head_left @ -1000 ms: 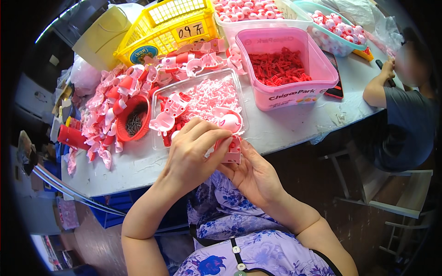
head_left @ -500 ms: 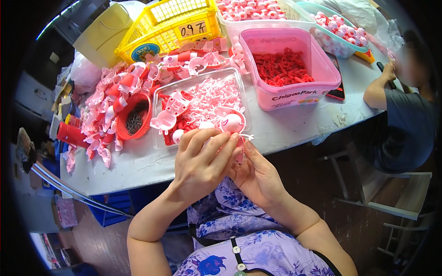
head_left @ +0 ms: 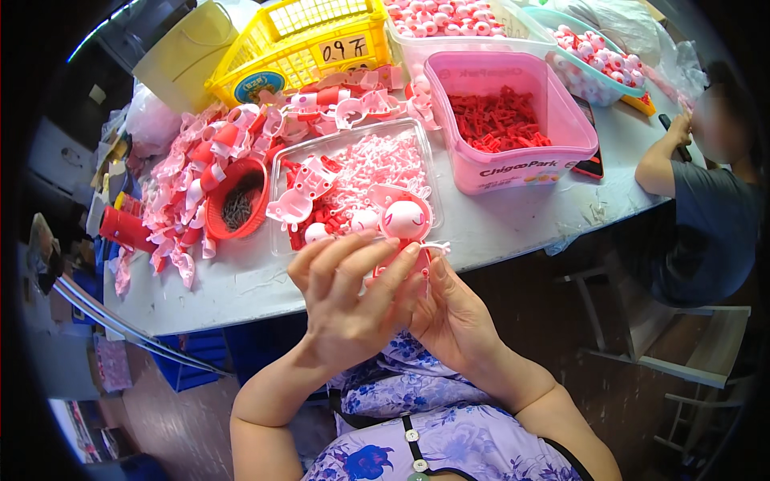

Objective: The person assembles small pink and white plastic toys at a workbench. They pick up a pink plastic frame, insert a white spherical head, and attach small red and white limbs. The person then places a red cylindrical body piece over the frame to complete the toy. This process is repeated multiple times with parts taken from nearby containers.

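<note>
Left hand (head_left: 346,301) and right hand (head_left: 459,322) pinch a pink toy (head_left: 405,220) with fingers (head_left: 391,276) by the table edge (head_left: 513,247), bare tabletop (head_left: 489,218) rightward.

Below the near edge of the tabletop (head_left: 233,293), the person wears a pale lavender garment (head_left: 489,433) printed with blue and violet flowers, one large bloom (head_left: 367,462) a deep blue. A thin black strip with pale round buttons (head_left: 412,435) runs along the front, near a greenish disc (head_left: 418,477). Black trim (head_left: 568,457) edges the right side. Forearms, left hand (head_left: 349,280) and right hand (head_left: 459,317) are bare.
</note>
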{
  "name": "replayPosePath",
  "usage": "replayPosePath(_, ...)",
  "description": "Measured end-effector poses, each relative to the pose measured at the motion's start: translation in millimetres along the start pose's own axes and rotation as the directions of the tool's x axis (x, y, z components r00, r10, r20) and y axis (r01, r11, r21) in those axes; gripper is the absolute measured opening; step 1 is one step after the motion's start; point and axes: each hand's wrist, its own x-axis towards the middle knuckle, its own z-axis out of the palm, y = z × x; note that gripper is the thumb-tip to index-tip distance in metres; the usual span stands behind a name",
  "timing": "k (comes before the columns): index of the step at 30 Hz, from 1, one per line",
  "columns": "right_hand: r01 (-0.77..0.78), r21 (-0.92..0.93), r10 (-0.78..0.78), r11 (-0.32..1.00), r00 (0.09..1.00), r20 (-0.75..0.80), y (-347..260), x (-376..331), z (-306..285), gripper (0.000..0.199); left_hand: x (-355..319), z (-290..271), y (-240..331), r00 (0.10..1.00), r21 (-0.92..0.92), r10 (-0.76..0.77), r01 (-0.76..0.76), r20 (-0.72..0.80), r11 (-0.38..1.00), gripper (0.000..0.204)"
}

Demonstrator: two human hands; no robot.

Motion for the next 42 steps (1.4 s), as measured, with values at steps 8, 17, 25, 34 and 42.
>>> replayPosePath(8,-0.038,-0.011,0.039,0.999,0.998,0.039,-2,-1,4,0.037,4,-2,3,0.997,-0.018,-0.046,0.047,0.064,0.999,0.037)
replayPosePath(17,-0.087,0.057,0.087,0.995,0.996,0.015,0,-5,-6,0.039,-11,-14,8,1.000,-0.024,0.026,-0.026,-0.001,0.999,0.033)
replayPosePath(25,-0.088,-0.108,0.084,0.990,0.996,-0.037,3,-4,7,0.046,-34,-3,7,0.992,0.041,0.109,-0.107,-0.056,0.993,0.027)
replayPosePath(34,-0.178,-0.115,0.181,0.977,0.983,0.018,4,-6,-20,0.053,-54,-1,4,0.995,-0.076,0.072,-0.077,-0.066,0.994,0.025)
replayPosePath(42,-0.198,-0.151,0.215,0.968,0.970,0.110,5,-9,-28,0.059,-70,-2,5,0.996,-0.119,0.062,-0.069,-0.061,0.990,0.028)
